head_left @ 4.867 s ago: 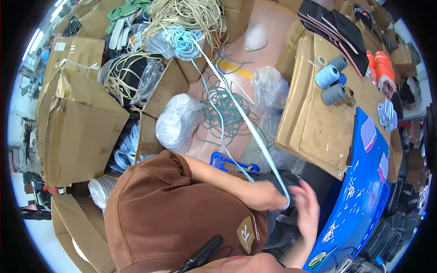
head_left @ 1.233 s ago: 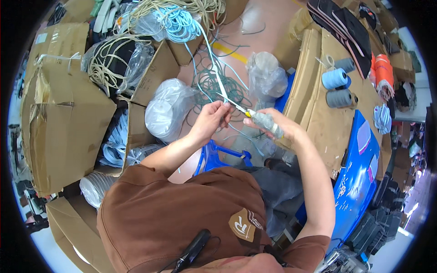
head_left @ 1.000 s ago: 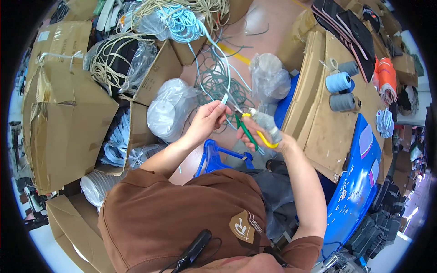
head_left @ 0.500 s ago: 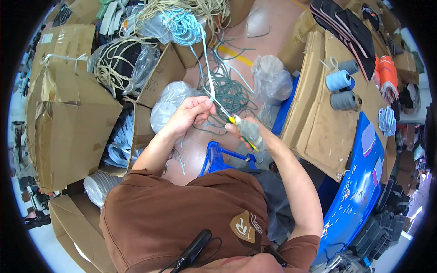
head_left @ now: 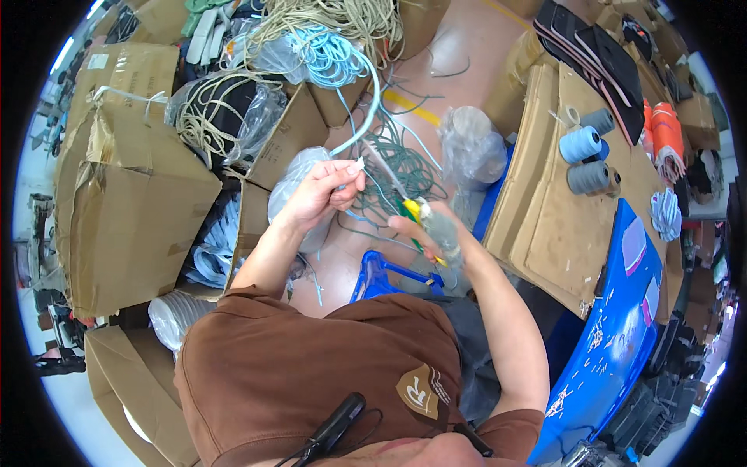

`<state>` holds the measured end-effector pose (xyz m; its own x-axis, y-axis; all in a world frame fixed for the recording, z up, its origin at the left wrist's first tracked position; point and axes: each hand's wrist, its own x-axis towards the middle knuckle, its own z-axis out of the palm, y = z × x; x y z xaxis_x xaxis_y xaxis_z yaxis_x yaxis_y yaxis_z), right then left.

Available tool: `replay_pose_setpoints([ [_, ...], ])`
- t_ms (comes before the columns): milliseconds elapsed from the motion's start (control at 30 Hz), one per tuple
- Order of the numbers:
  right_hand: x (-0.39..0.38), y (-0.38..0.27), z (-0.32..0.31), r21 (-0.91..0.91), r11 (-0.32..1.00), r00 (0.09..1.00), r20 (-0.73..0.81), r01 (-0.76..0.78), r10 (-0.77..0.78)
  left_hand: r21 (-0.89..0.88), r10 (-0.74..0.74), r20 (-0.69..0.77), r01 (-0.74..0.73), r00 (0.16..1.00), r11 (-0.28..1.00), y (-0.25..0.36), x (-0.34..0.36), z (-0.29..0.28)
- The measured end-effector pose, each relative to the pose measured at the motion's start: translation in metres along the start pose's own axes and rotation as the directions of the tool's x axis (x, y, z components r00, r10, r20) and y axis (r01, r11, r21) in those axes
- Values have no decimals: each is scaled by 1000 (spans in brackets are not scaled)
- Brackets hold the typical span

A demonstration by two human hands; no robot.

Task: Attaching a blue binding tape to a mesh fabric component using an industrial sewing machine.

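My left hand [head_left: 325, 191] is closed, thumb and fingertips pinching the pale end of a cord [head_left: 360, 164]. A pale blue cord [head_left: 377, 97] curves from the light-blue coil [head_left: 331, 58] down to behind this hand; whether it is the same piece, I cannot tell. My right hand [head_left: 432, 229], partly covered by a greyish worn glove or wrap, grips scissors [head_left: 412, 208] with yellow and green handles. Their blades are blurred and point up and away, just right of my left fingertips, apart from them. Beneath both hands lies a tangle of dark green cord [head_left: 401, 159].
Open cardboard boxes [head_left: 132, 187] stand at left, with plastic-wrapped bundles. Beige cords [head_left: 334, 23] are heaped at the far side. A blue stool [head_left: 373, 272] is right in front of me. Stacked cardboard [head_left: 560, 226] at right carries thread spools [head_left: 580, 144], beside a blue surface [head_left: 599, 342].
The cord stretched taut between coil and left hand now hangs in a loose curve. The scissors have moved slightly right, away from the left fingertips. The view has shifted a little.
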<state>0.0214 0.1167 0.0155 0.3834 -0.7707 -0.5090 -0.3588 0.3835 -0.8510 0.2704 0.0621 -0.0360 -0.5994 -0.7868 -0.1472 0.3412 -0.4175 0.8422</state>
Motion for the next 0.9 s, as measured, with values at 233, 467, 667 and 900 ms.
replay_pose_setpoints([
  [233,-116,102,-16,508,857,846,-491,87,205,197,-106,137,78,985,977,-29,7,75],
  [467,-422,315,54,72,989,-82,-995,-127,62,273,-91,474,-48,876,961,-73,27,194],
  [667,-541,345,149,410,503,-421,-902,-761,99,453,217,757,-734,617,507,-100,9,308],
  [900,-473,291,146,270,646,-523,-819,-714,-237,223,-37,956,-642,290,734,-129,-22,413],
])
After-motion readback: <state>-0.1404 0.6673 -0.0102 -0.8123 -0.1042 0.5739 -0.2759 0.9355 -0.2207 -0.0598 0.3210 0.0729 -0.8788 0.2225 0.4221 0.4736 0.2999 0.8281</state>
